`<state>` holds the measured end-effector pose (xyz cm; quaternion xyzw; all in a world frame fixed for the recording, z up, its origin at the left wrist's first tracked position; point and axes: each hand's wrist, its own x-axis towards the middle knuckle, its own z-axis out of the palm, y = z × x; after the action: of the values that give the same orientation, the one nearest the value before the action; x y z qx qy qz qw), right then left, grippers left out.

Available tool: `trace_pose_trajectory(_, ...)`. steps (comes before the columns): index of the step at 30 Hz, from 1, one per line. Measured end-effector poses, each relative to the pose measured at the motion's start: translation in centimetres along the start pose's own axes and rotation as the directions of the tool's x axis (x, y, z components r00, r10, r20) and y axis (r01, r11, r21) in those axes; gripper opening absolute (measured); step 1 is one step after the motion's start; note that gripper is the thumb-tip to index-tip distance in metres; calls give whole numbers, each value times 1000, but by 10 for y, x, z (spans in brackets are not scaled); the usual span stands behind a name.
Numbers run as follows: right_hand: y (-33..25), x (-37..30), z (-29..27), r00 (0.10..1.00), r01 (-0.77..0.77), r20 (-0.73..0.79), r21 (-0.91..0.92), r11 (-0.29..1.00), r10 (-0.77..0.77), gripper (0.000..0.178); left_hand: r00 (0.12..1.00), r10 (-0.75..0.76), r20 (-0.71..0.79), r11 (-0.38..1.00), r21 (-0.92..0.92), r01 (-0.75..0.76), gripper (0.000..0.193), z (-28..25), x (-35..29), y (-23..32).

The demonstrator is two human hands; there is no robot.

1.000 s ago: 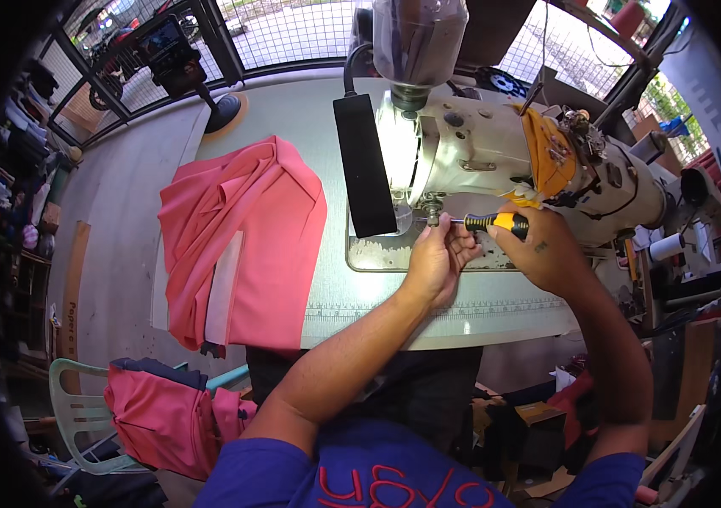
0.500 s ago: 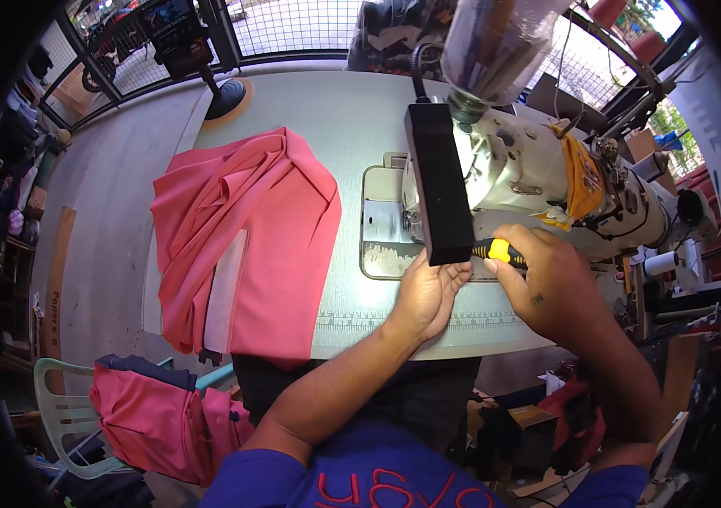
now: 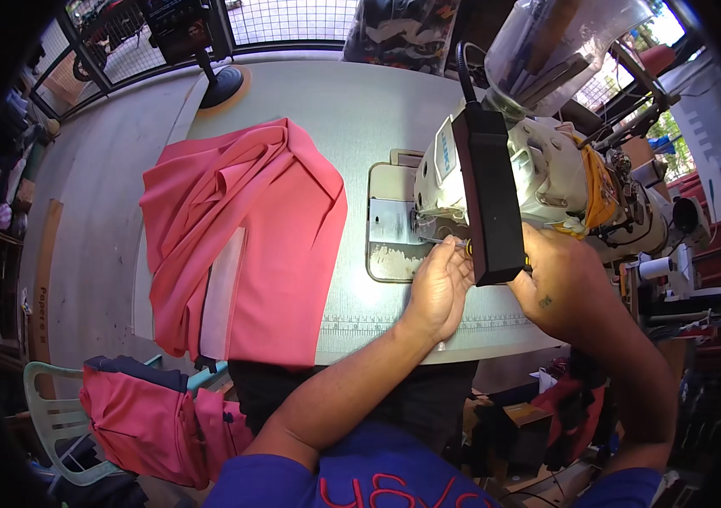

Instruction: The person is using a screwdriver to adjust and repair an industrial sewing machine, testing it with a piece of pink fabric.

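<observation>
A screwdriver [image 3: 468,247] with a black-and-yellow handle points left at the needle area of the white sewing machine [image 3: 445,182]. Its handle is mostly behind a black box-shaped object [image 3: 496,203] on a flexible neck. My right hand [image 3: 560,275] is wrapped round that handle, part of its fingers hidden by the box. My left hand [image 3: 441,292], palm turned up and fingers curled, has its fingertips at the thin shaft beside the needle plate [image 3: 394,222]. Pink fabric [image 3: 284,254] with a pale strip lies folded on the table left of the machine.
The table [image 3: 360,102] has a ruler strip [image 3: 377,324] along its front edge. A stand with a round base [image 3: 223,85] is at the far left. More pink cloth [image 3: 136,415] hangs on a green plastic chair [image 3: 43,406]. A clear container [image 3: 547,59] stands above the machine.
The view has shifted, so the black box now covers most of the screwdriver handle. The screwdriver's shaft now shows near the needle, with my left fingertips at it. The pink fabric stays put.
</observation>
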<state>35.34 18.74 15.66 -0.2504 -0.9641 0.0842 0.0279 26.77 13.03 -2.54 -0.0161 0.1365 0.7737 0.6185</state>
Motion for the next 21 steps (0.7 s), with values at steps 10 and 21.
trace_pose_trajectory(10, -5, 9, 1, 979, -188, 106, 104, 977, 177, 30, 998, 52, -23, 998, 29, -51, 22, 10, 0, -1)
trace_pose_trajectory(21, -18, -4, -14, 988, -124, 118, 177, 976, 104, 27, 998, 36, -55, 999, -13, -37, 22, 9, -5, 1)
